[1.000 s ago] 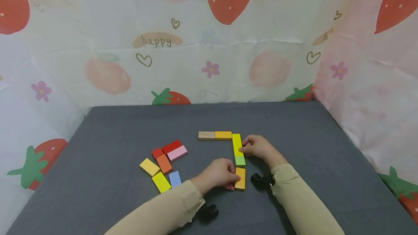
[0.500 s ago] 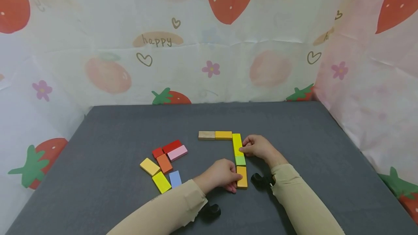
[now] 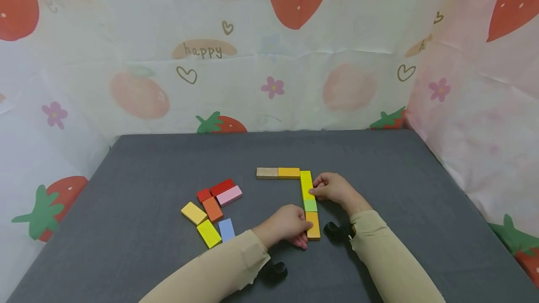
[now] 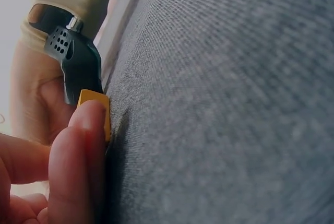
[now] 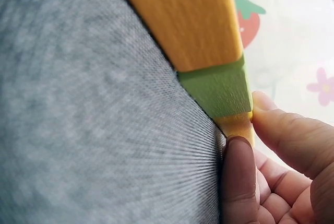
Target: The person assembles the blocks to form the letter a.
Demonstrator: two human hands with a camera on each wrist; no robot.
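Note:
Several wooden blocks form an L-shaped line on the grey cloth. Its long side is a yellow block [image 3: 305, 181], a small green block [image 3: 310, 205] and an orange block [image 3: 313, 233], set end to end. My left hand [image 3: 287, 224] pinches the orange block from its left side, thumb over the top. In the right wrist view that orange block [image 5: 182, 20] meets the green block [image 5: 219, 88] squarely. Thumb and forefinger of my right hand [image 3: 334, 188] hold the yellow block on its right side. A tan block [image 3: 267, 173] and a second orange block [image 3: 288, 173] make the far short side.
Left of the line lie loose blocks: red [image 3: 222, 187], pink [image 3: 229, 195], darker orange [image 3: 212, 209], pale yellow [image 3: 193, 212], bright yellow [image 3: 208, 234] and blue [image 3: 226, 229]. The left sleeve passes close to the blue one. A printed curtain [image 3: 236, 92] stands behind the table.
My left hand has slid the orange block slightly right and away from me, closing the gap to the green block. The right hand stays at the yellow block.

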